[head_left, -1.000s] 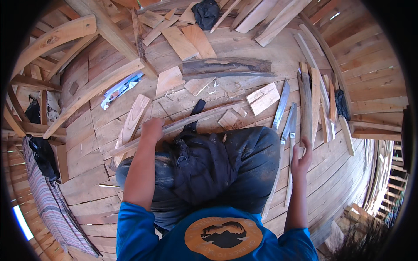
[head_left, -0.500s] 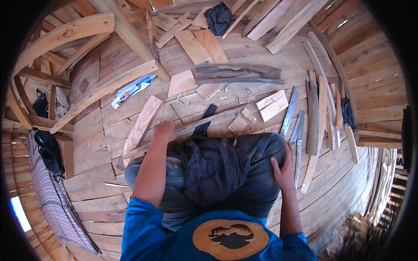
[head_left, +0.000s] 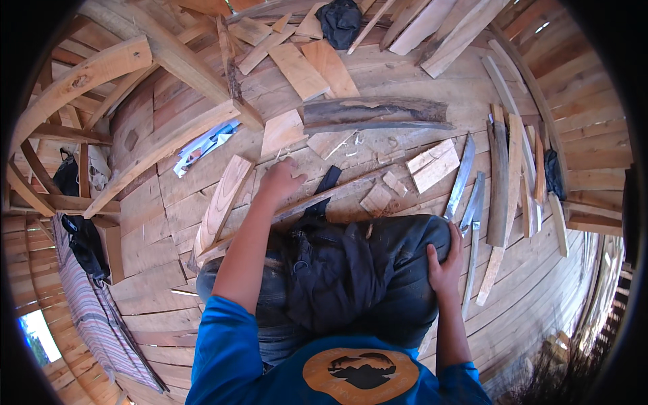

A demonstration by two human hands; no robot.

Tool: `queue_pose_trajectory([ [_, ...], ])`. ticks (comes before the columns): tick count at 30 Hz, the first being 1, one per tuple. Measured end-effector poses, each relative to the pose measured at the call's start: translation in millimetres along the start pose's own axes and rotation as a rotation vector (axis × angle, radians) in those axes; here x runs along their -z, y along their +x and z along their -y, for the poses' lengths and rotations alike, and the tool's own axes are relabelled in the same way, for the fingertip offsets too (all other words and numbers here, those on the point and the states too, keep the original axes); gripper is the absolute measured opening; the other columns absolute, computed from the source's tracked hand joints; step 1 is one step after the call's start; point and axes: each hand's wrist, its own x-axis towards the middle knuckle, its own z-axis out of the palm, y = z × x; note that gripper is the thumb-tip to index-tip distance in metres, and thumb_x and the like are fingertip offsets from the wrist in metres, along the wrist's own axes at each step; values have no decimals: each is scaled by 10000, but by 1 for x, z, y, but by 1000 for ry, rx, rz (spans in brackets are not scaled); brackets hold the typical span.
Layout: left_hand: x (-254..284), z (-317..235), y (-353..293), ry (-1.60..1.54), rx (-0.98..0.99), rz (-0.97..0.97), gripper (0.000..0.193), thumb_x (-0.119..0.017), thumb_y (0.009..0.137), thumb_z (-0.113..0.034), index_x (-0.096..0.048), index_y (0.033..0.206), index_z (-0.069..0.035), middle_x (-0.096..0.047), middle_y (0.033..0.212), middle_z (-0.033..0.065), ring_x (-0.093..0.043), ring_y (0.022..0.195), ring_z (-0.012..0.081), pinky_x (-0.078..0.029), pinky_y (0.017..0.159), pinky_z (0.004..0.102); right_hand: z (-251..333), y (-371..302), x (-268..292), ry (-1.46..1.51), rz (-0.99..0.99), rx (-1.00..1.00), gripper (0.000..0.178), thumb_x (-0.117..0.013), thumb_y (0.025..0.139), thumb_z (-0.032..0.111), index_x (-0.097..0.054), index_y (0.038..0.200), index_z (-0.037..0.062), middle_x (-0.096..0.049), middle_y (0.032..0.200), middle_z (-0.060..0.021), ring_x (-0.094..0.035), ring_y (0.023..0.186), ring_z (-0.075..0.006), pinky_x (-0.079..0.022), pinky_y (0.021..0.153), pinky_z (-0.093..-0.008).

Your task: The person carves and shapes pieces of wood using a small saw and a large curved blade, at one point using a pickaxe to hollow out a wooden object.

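Note:
My left hand [head_left: 279, 181] reaches out over the plank floor, thumb apart from half-bent fingers, with nothing visible in it. Its forearm crosses above a long thin wooden strip [head_left: 364, 178] that slants in front of my knees. Left of that hand lies a light grained board [head_left: 225, 196]; ahead of it is a short wood piece [head_left: 282, 131]. A black strap [head_left: 325, 189] passes by the strip close to my lap. My right hand [head_left: 447, 264] rests on my right knee, fingers spread. Just beyond that knee lie a long metal blade [head_left: 462, 174] and a second bladed tool [head_left: 474, 210].
A split dark log piece [head_left: 378, 111] lies across the floor ahead. Small wood blocks [head_left: 432, 165] and shavings are scattered nearby. Long slats [head_left: 513, 169] lie at right, a timber frame [head_left: 162, 152] stands at left, and a black bag [head_left: 339, 24] sits at the far side.
My left hand has moved forward and right, off the strip's left part, and its fingers have loosened from a fist. The right hand stays on the knee. The view has shifted slightly.

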Motion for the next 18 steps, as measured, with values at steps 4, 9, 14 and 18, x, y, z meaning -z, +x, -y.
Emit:
queue_pose_trajectory([
  [4,-31,-42,37,213,26,-167,764,-700,751,-459,-425,1321,-33,-555,1239,212,-583,1098,336,-499,878,424,-2,2,4,6,18,-19,646,-648,815,320,-434,1334,2,-457,1309,-255,-437,1221,-416,-333,1041,-443],
  [9,-46,-58,48,315,90,-271,703,-717,727,-461,-491,1241,-37,-577,1148,157,-616,1036,292,-522,822,424,-2,7,5,33,35,-44,655,-652,806,324,-435,1332,-1,-459,1306,-256,-438,1225,-412,-337,1039,-445],
  [14,-53,-25,57,509,-157,-410,649,-740,691,-437,-573,1172,-35,-601,1058,116,-632,956,277,-513,806,438,-5,8,4,61,36,-30,651,-655,804,322,-441,1324,-4,-465,1303,-252,-442,1222,-413,-338,1038,-444],
  [18,-44,-9,59,536,-276,-406,589,-723,709,-436,-608,1135,-46,-592,1095,119,-595,1012,275,-485,845,428,-3,8,3,57,28,-34,650,-657,801,323,-444,1322,-3,-468,1305,-248,-447,1217,-410,-340,1036,-443],
])
